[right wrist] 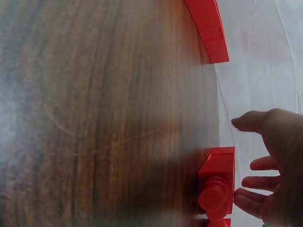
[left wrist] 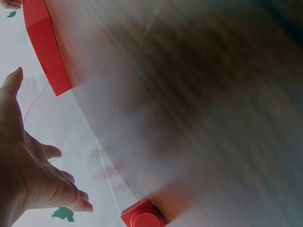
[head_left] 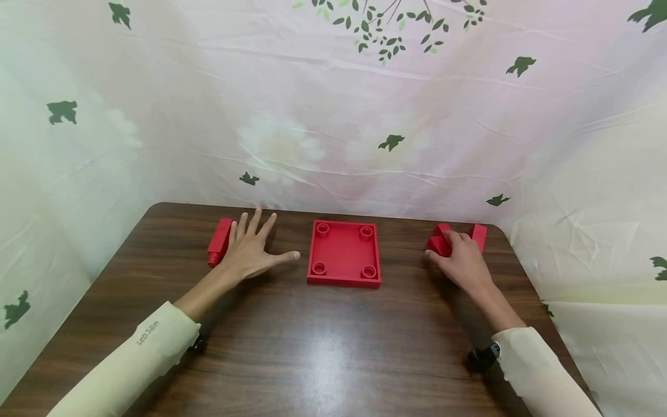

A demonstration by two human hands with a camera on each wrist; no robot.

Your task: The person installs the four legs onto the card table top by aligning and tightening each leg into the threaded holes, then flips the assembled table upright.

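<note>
A red square panel (head_left: 344,252) with a raised rim and round sockets in its corners lies on the table. My left hand (head_left: 249,249) is spread wide over the tabletop, its fingers beside a red block-like leg (head_left: 219,240) with a ridged round end. My right hand (head_left: 464,260) is over several red legs on the right, its fingers loosely bent. One red leg (head_left: 440,244) shows by its thumb, and another red leg (head_left: 478,236) sticks out past its fingers. In the right wrist view, a red leg (right wrist: 218,165) with a round knob is beside the fingertips; no grip shows.
The brown wooden table (head_left: 323,347) has rounded far corners. A pale cloth (head_left: 323,116) with leaf and bird prints hangs behind it and along both sides.
</note>
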